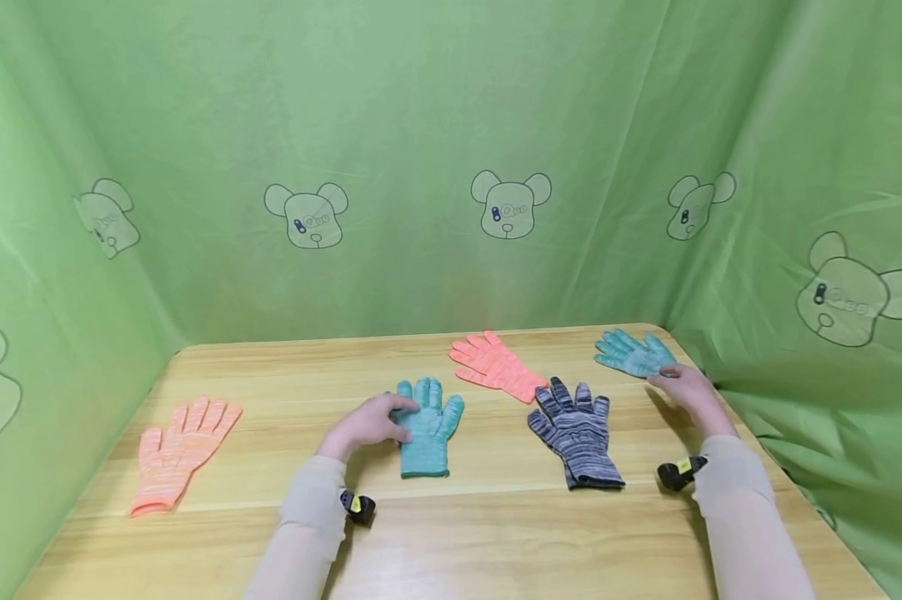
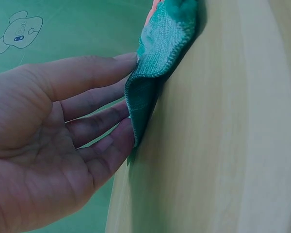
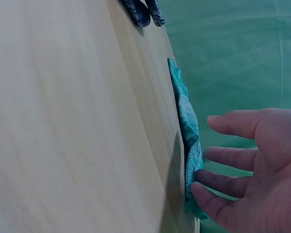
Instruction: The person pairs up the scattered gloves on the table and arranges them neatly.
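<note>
A teal knitted glove [image 1: 427, 437] lies in the middle of the table, fingers pointing away. My left hand [image 1: 372, 419] is over its left side; in the left wrist view the fingertips [image 2: 121, 109] and thumb meet the edge of the teal fabric [image 2: 157, 53], fingers nearly straight. A second teal glove [image 1: 631, 354] lies at the far right corner. My right hand [image 1: 685, 385] is at its cuff end. In the right wrist view, the fingers [image 3: 223, 182] are spread and loosely bent beside that glove [image 3: 186, 119], the lower ones close to or touching it.
A dark grey striped glove [image 1: 577, 433] lies between my hands, its fingertips by the cuff of a coral glove [image 1: 496, 364]. An orange glove [image 1: 181, 454] lies at the left of the wooden table [image 1: 496, 542]. Green curtains [image 1: 421, 275] stand behind and at both sides.
</note>
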Motion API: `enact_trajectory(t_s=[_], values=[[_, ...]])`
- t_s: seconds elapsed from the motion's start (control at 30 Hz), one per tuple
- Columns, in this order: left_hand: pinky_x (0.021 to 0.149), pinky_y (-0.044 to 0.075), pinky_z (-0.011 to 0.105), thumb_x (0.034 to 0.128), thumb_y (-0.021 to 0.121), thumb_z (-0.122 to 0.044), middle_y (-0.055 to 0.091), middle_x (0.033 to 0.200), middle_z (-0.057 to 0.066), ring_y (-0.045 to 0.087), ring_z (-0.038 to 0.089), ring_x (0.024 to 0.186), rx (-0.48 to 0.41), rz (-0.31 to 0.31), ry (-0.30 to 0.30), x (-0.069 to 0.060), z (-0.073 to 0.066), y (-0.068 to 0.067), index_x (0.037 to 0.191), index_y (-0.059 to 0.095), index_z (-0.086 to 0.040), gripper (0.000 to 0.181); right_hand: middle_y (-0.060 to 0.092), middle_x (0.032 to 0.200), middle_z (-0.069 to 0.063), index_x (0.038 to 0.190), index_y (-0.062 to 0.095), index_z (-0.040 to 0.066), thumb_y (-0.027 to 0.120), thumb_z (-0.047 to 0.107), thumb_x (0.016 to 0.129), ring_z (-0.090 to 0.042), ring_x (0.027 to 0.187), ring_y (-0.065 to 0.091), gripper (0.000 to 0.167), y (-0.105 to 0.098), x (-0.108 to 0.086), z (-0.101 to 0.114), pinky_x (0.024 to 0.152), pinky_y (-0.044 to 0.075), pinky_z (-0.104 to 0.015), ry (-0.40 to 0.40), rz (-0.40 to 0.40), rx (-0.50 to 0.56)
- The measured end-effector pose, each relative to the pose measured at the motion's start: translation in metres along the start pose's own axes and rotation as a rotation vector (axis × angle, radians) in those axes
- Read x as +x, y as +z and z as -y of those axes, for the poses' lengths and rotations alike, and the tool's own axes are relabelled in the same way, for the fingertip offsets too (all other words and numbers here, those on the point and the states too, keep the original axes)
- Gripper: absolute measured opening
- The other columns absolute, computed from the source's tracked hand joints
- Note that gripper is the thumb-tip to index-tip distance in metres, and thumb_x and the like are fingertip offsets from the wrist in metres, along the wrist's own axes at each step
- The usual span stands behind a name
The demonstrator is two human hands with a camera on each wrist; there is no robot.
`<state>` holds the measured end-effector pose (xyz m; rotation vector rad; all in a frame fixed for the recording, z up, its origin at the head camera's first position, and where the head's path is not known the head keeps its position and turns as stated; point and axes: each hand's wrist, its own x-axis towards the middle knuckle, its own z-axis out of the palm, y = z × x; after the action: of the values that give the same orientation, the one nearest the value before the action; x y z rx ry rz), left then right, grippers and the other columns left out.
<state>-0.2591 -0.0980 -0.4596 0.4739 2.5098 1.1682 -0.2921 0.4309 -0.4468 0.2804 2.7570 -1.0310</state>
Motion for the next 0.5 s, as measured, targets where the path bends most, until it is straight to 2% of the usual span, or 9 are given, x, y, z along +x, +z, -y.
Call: enact_trajectory(t_s=[0.1,0.23,0.3,0.4,0.5], values=[[0.116,0.032,0.052,0.0826,0.074,-0.007,0.052,0.144,0.013,0.039,0.037,0.139,-0.001,0.001,0.0,0.0008,0.0009,-0.0001,0.131,0.06,-0.006,0.05,0.023,0.147,-0.041,0.146,0.024,-0.012,0.044,0.036,0.101,-0.058,0.132,0.026,0.069,-0.0005,-0.0001,0.0007,0.11,0.029,-0.065,-0.002,-0.024,-0.029],[0.116,0.032,0.052,0.0825,0.074,-0.007,0.053,0.143,0.013,0.04,0.037,0.139,-0.002,-0.001,-0.001,0.0013,0.0009,-0.0006,0.13,0.061,-0.006,0.05,0.022,0.147,-0.042,0.147,0.024,-0.012,0.046,0.029,0.1,-0.058,0.131,0.026,0.066,-0.0011,0.002,-0.0009,0.109,0.029,-0.065,0.001,-0.039,-0.05],[0.116,0.032,0.052,0.0824,0.074,-0.007,0.053,0.143,0.013,0.04,0.037,0.139,-0.001,-0.003,-0.001,0.0013,0.0008,-0.0005,0.13,0.061,-0.006,0.05,0.021,0.147,-0.042,0.147,0.023,-0.011,0.047,0.024,0.099,-0.057,0.127,0.034,0.064,-0.001,0.0036,-0.0027,0.105,0.035,-0.063,0.004,-0.04,-0.048],[0.116,0.032,0.052,0.0824,0.074,-0.007,0.053,0.143,0.014,0.04,0.036,0.139,0.0,-0.003,-0.001,0.0014,0.0008,-0.0005,0.13,0.061,-0.006,0.049,0.022,0.146,-0.043,0.147,0.023,-0.011,0.051,0.015,0.097,-0.046,0.107,0.053,0.064,-0.0007,0.0063,-0.0056,0.09,0.051,-0.049,0.006,-0.044,-0.04],[0.116,0.032,0.052,0.0825,0.074,-0.007,0.053,0.143,0.014,0.04,0.036,0.139,0.003,-0.004,0.0,0.0014,0.0007,-0.0006,0.13,0.061,-0.006,0.049,0.023,0.144,-0.044,0.147,0.024,-0.011,0.055,0.007,0.09,-0.027,0.083,0.06,0.067,-0.0007,0.0078,-0.0076,0.069,0.054,-0.031,0.019,-0.052,-0.027]])
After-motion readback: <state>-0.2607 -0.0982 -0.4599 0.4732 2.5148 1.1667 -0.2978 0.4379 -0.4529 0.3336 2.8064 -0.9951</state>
